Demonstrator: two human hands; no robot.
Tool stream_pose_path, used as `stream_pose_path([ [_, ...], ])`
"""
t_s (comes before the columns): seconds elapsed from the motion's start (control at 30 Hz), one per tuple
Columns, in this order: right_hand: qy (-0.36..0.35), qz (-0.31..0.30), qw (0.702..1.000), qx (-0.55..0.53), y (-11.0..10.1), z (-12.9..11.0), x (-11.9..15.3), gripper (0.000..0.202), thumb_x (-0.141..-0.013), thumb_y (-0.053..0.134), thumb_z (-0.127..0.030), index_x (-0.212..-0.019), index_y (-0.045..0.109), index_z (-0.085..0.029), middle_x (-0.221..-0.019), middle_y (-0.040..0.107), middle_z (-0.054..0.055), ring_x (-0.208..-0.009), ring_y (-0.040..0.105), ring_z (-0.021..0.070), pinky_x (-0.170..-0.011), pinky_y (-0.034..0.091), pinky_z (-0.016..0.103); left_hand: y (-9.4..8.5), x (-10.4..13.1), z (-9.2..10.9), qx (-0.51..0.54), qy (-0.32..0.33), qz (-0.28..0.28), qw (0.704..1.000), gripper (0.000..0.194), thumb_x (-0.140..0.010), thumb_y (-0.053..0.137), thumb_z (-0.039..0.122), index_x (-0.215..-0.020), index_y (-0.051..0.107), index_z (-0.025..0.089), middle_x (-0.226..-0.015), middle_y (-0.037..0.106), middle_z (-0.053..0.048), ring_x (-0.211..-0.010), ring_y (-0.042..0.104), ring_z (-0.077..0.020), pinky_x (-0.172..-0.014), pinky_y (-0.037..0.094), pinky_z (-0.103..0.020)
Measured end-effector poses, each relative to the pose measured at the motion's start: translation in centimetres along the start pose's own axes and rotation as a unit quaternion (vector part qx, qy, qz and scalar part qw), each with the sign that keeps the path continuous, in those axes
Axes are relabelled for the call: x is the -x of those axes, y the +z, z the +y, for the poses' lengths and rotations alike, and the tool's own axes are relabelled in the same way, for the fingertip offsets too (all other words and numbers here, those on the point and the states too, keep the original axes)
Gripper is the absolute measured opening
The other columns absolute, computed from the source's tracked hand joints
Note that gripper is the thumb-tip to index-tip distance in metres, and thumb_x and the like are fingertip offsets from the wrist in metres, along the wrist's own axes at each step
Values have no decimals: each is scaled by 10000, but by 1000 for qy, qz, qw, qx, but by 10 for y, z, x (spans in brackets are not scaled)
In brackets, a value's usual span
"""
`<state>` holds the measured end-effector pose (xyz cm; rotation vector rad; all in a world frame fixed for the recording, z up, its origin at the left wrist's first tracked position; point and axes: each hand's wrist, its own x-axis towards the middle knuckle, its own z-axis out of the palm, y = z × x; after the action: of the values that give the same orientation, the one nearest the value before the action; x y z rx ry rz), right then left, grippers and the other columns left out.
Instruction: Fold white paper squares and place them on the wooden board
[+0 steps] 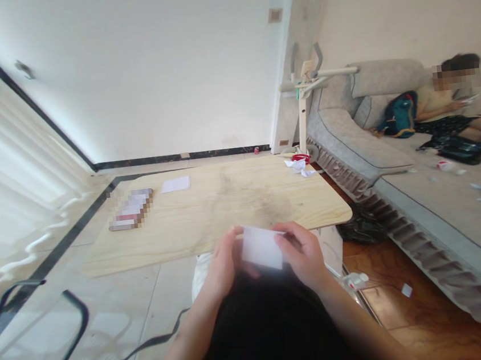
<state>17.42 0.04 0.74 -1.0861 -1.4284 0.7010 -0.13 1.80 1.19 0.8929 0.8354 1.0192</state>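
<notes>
A small white sheet of paper (261,247) is held up between both hands, just over the near edge of the wooden table (193,225). My left hand (228,261) grips its left side, the fingers partly behind it. On the right side, my right hand (302,251) pinches the sheet, thumb in front and fingers curled behind. Whether the paper is folded, I cannot tell. Farther off on the table lie a flat stack of white paper (175,184) and, at the right corner, some folded white paper (300,167).
A blurred-out phone-like object (132,209) rests at the table's left. Beyond the right corner stands a white exercise machine (302,105). A person (447,101) sits on the grey sofa (347,128). A black bag (361,224) and a bottle (356,280) are on the floor.
</notes>
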Motion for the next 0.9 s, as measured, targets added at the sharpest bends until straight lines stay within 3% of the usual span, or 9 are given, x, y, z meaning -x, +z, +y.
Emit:
stream_pose_path([
  [0.07, -58, -11, 997, 51, -2, -1, 0, 157, -858, 569, -150, -932, 692, -215, -828, 719, 32, -738, 653, 186, -670, 506, 294, -3, -3, -4, 10, -7, -29, 1000, 639, -820, 433, 716, -1080, 576, 150, -744, 683, -73, -547, 659, -218, -374, 509, -278],
  [0.13, -113, -36, 989, 87, -4, -2, 0, 218, -843, 543, -94, -945, 691, -217, -846, 729, 37, -757, 667, 189, -687, 515, 299, -3, -3, -5, 7, 2, -16, 1000, 655, -805, 469, 715, -1113, 562, 145, -784, 679, -81, -611, 676, -238, -416, 547, -313],
  [0.27, -168, -48, 977, 124, -5, 0, 1, 278, -835, 524, -47, -979, 687, -221, -833, 720, 40, -745, 668, 185, -682, 520, 302, 0, 1, -1, -13, 19, 39, 999, 544, -754, 662, 551, -1138, 576, 174, -777, 636, -21, -648, 648, -195, -508, 564, -297],
  [0.43, -197, -70, 968, 136, -5, 3, 0, 335, -841, 532, -39, -1068, 676, -239, -869, 710, 49, -772, 660, 191, -700, 520, 318, 4, 3, 4, 0, 16, 60, 998, 486, -722, 720, 387, -1149, 583, 200, -776, 617, 18, -631, 608, -137, -555, 509, -234],
  [0.63, -148, -84, 979, 108, -9, 3, 2, 395, -853, 524, -84, -1209, 609, -232, -1036, 698, 77, -912, 654, 223, -818, 521, 371, 0, 0, 2, -83, 83, 112, 987, 480, -750, 706, 368, -1189, 615, 196, -847, 666, -6, -700, 614, -139, -613, 489, -226],
  [0.8, -33, -22, 999, 33, -7, 5, 2, 236, -937, 516, -225, -1135, 643, -235, -952, 713, 51, -898, 665, 216, -835, 515, 362, -3, 1, 4, -224, 134, 123, 958, 484, -783, 688, 340, -1240, 641, 189, -1009, 711, -45, -840, 642, -179, -706, 507, -251],
  [0.9, 31, -30, 999, -7, -4, 6, 2, 250, -925, 564, -311, -1144, 648, -225, -963, 713, 61, -907, 665, 225, -823, 519, 361, -2, 2, -1, -267, 146, 104, 947, 547, -805, 677, 325, -1324, 573, 186, -997, 713, -50, -803, 650, -175, -705, 522, -263],
])
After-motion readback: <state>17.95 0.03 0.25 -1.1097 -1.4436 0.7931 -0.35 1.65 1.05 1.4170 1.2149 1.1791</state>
